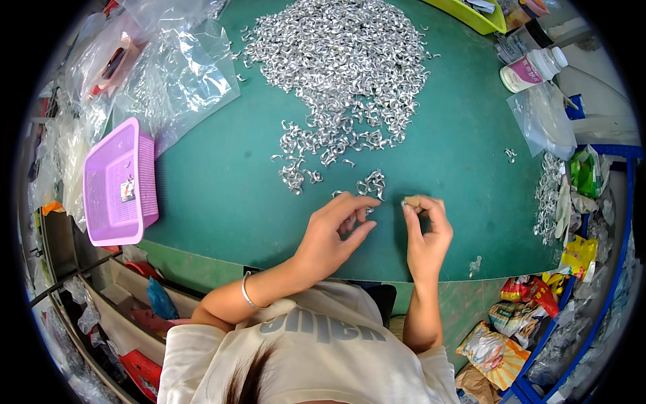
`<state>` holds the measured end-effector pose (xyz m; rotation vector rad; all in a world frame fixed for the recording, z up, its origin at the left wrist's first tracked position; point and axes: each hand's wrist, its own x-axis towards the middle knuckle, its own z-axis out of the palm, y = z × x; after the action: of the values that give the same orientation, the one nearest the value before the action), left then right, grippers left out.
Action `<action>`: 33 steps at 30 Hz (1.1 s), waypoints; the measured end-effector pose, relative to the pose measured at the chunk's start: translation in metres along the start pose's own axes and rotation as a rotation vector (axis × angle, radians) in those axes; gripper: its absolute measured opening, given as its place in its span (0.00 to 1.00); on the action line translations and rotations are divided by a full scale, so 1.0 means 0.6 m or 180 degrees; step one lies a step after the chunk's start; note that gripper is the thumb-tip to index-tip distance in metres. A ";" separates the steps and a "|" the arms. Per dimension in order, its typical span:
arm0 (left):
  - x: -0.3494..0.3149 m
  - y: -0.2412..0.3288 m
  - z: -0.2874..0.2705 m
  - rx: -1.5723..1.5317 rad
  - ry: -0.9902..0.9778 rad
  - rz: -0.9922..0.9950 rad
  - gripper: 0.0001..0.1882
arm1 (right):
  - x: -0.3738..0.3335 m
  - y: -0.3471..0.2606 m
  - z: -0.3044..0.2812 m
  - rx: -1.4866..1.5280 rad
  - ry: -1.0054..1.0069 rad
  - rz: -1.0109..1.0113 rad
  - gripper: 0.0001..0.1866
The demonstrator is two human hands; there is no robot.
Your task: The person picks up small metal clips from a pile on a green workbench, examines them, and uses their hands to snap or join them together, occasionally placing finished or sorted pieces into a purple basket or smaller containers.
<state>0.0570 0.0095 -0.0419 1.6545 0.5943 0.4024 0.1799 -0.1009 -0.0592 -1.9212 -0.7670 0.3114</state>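
A large heap of small curved silver metal pieces lies on the green tabletop, its loose tail trailing toward me. My left hand is low over the table beside a small cluster of pieces. Its thumb and index finger stand apart; a few silver bits show between and under the curled fingers, and I cannot tell whether they are held or lying on the table. To its right, my right hand pinches a small silver piece between thumb and index finger. Something tan covers that index fingertip.
A purple plastic basket stands at the left, below clear plastic bags. White bottles and a yellow-green tray are at the far right. More silver pieces lie along the right edge, near a blue-framed rack with packets.
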 end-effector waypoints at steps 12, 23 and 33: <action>-0.008 0.024 -0.012 -0.1798 -0.0381 -0.0988 0.07 | -0.039 -0.059 -0.001 0.2011 0.0036 0.0623 0.14; -0.017 0.020 -0.013 -0.0945 0.0072 0.0032 0.07 | -0.036 -0.064 0.012 0.2072 -0.0166 0.0157 0.13; -0.022 0.038 -0.019 -0.0804 0.0177 0.0430 0.06 | -0.049 -0.080 0.004 0.3154 -0.0373 0.0735 0.14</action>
<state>0.0431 0.0087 -0.0165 1.4483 0.4535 0.5988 0.1381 -0.1033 -0.0215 -1.0434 -0.3366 0.7833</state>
